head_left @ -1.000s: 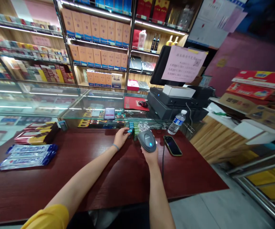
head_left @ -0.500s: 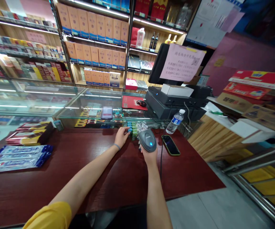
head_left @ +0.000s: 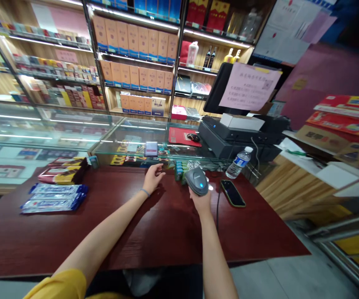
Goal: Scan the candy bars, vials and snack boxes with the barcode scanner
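Note:
My right hand (head_left: 202,202) grips a grey barcode scanner (head_left: 197,181) with a lit blue dot, held over the dark red counter (head_left: 142,232). Its head points toward a row of small green and blue packs (head_left: 180,170) standing by the glass case. My left hand (head_left: 153,177) hovers just left of those packs, fingers loosely spread, holding nothing. A black cable (head_left: 217,211) hangs from the scanner.
A phone (head_left: 232,193) lies right of the scanner, a water bottle (head_left: 238,162) beyond it. Blue packets (head_left: 53,198) and dark cartons (head_left: 64,172) lie at the counter's left. A glass display case (head_left: 129,143), a register with monitor (head_left: 238,133) and stocked shelves stand behind.
My left hand has let go of the small packs and drawn back to the left, fingers opening. The scanner stays in my right hand, and the view has shifted slightly.

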Demonstrator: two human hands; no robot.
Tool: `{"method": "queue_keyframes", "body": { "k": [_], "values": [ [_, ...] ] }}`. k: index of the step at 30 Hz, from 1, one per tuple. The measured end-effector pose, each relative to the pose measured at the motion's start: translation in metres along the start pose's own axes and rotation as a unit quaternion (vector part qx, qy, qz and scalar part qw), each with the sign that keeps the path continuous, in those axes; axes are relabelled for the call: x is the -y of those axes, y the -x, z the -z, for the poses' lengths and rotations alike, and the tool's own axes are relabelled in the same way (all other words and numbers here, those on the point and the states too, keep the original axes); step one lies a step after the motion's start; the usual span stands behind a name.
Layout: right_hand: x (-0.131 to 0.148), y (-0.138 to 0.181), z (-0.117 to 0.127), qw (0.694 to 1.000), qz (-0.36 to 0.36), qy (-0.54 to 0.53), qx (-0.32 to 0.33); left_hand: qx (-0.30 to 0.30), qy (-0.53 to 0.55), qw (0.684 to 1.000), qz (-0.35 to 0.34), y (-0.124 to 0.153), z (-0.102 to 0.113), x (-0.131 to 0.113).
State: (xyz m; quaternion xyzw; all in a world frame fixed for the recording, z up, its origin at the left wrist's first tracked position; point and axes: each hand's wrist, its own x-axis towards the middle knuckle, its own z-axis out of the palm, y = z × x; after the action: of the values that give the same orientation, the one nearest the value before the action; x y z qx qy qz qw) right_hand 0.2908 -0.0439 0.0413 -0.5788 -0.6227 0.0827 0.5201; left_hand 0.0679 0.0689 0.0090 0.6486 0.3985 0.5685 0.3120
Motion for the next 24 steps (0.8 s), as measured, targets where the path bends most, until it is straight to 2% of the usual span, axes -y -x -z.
{"method": "queue_keyframes", "body": {
  "k": [4, 10, 15, 20, 24],
  "values": [
    [0.015, -0.002, -0.017, 0.998, -0.017, -0.057, -0.018, -0.042, -0.026, 0.999, 0.008, -0.001, 0.057, 0.000],
    [0.032, -0.001, -0.052, 0.997, 0.012, -0.073, 0.037, -0.115, -0.094, 0.989, 0.018, 0.002, 0.145, 0.005],
    [0.058, 0.000, -0.073, 0.993, 0.038, -0.059, 0.100, -0.166, -0.146, 0.975, 0.035, 0.005, 0.213, 0.009],
    [0.081, -0.001, -0.092, 0.985, 0.052, -0.060, 0.154, -0.178, -0.215, 0.960, 0.038, -0.007, 0.278, 0.001],
    [0.084, 0.001, -0.105, 0.983, 0.048, -0.061, 0.165, -0.158, -0.259, 0.951, 0.058, -0.027, 0.318, 0.003]
  ]
}}
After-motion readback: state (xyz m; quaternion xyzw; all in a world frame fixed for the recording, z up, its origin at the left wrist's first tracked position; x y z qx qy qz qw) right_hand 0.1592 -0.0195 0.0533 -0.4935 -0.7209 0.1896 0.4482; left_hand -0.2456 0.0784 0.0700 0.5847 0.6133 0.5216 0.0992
